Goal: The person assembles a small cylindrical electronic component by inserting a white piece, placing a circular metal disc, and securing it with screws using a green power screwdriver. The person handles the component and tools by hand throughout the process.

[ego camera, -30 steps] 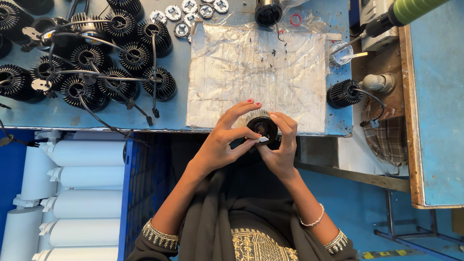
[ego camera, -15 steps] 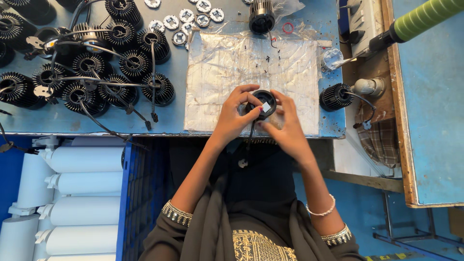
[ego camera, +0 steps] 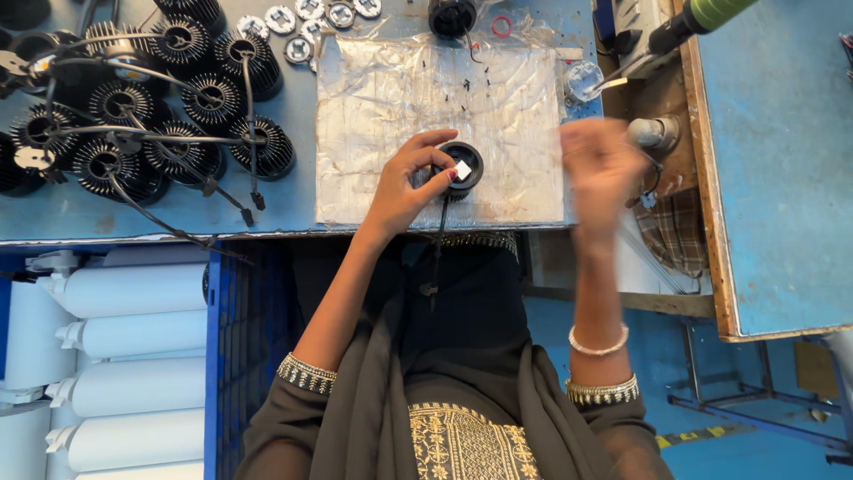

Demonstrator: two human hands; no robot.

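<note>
Head cam: left hand pinches the round black housing mid-frame on the plastic sheet, lead dangling toward the body. Right hand sits just right, blurred, fingers maybe loosely spread, can't tell.

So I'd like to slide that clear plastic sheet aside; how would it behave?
The plastic sheet looks thin and crinkled, so probably floppy and light. The small screws lying on it would likely scatter, and the black round part under the left hand pins it.

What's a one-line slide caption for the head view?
Left hand holds a round black finned part on a plastic sheet; blurred right hand is raised beside it.
</note>
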